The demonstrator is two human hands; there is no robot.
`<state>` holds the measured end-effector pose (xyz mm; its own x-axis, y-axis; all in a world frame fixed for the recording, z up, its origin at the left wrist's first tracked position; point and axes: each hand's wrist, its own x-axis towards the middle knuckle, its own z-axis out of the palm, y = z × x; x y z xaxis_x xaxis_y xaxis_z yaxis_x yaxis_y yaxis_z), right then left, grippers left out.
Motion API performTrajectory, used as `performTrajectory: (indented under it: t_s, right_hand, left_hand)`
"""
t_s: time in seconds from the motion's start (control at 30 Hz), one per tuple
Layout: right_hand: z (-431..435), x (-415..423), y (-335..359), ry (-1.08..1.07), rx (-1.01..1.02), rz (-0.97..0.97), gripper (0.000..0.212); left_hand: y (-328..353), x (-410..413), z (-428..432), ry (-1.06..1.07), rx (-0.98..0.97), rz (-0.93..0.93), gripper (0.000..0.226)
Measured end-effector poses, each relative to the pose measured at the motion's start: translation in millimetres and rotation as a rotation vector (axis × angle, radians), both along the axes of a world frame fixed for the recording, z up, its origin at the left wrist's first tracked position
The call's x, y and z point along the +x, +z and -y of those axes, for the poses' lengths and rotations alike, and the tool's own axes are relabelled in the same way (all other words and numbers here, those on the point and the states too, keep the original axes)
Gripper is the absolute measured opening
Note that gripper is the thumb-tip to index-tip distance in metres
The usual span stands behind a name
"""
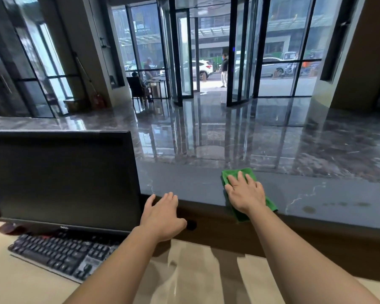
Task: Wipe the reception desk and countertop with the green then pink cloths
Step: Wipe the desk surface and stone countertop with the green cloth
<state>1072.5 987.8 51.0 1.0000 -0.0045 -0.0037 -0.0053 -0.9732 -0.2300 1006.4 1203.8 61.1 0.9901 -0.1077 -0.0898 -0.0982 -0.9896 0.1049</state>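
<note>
r hand lies flat, fingers spread, pressing the green cloth onto the grey countertop, lower centre-right of frame. the flat palm prob. spreads pressure over more cloth. the cloth's near corner hangs over the counter's front edge, so the lip likely gets wiped too. l hand, fingers relaxed & holding nothing, rests at that same edge just right of the monitor; looks like a brace for the reach. the counter stretches on to the right, w/ a dull smudge near its front edge. leftward, the monitor blocks a long stroke. keyboard sits bottom left. pink cloth: can't spot it for sure.
</note>
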Motion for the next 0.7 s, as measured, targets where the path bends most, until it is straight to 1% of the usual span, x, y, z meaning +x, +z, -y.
performTrajectory:
  t_s: [0.17, 0.3, 0.43, 0.53, 0.63, 0.7]
  right_hand:
    - [-51.4, 27.5, 1.2, 0.123, -0.047, -0.011, 0.048]
    - [-99.0, 49.6, -1.7, 0.233, -0.073, -0.02, 0.049]
    - [-139.4, 65.4, -1.0, 0.359, -0.071, -0.032, 0.049]
    - [-150.5, 72.9, 1.4, 0.43, -0.091, -0.043, 0.049]
    - [-145.7, 76.0, -1.0, 0.444, -0.093, -0.027, 0.049]
    - [-136.4, 75.9, -3.5, 0.416, -0.082, -0.018, 0.05]
  left_hand:
    - [0.8, 6.2, -13.4, -0.082, 0.002, 0.057, 0.067]
    - [3.5, 7.7, -21.7, -0.138, 0.001, 0.118, 0.054]
    - [0.9, 8.7, -26.6, -0.166, 0.024, 0.123, 0.067]
    - [0.7, 9.6, -27.8, -0.16, 0.04, 0.122, 0.068]
    - [0.5, 9.8, -26.2, -0.148, 0.091, 0.102, 0.072]
    - [2.1, 9.4, -21.6, -0.127, 0.111, 0.099, 0.072]
